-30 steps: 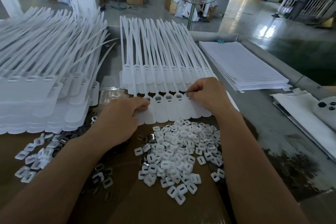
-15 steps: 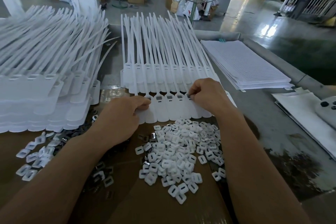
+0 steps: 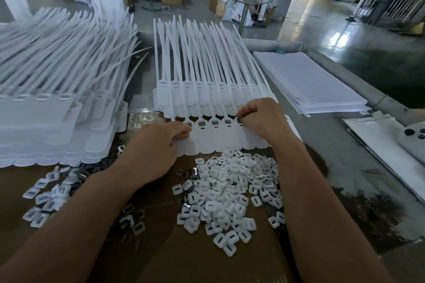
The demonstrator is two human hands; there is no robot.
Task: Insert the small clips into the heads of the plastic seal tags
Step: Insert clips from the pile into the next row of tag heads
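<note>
**Seating a clip in a tag head**

The tag strip (image 3: 220, 138) lies flat across the middle of the worktop (image 3: 333, 145), with its heads toward the far edge. The clip pile (image 3: 230, 190) sits just on the near side of it. The strip looks light, thin and flexible, so hold it down at one end, near the heads. Clips look small, stiff and easily dropped; take one by its edges. The left hand (image 3: 151, 151) has its fingers (image 3: 181, 130) curled, gripping the strip's left end. The right hand (image 3: 264, 122) pinches a dark clip (image 3: 239, 120) between closed fingertips at a head.
</note>
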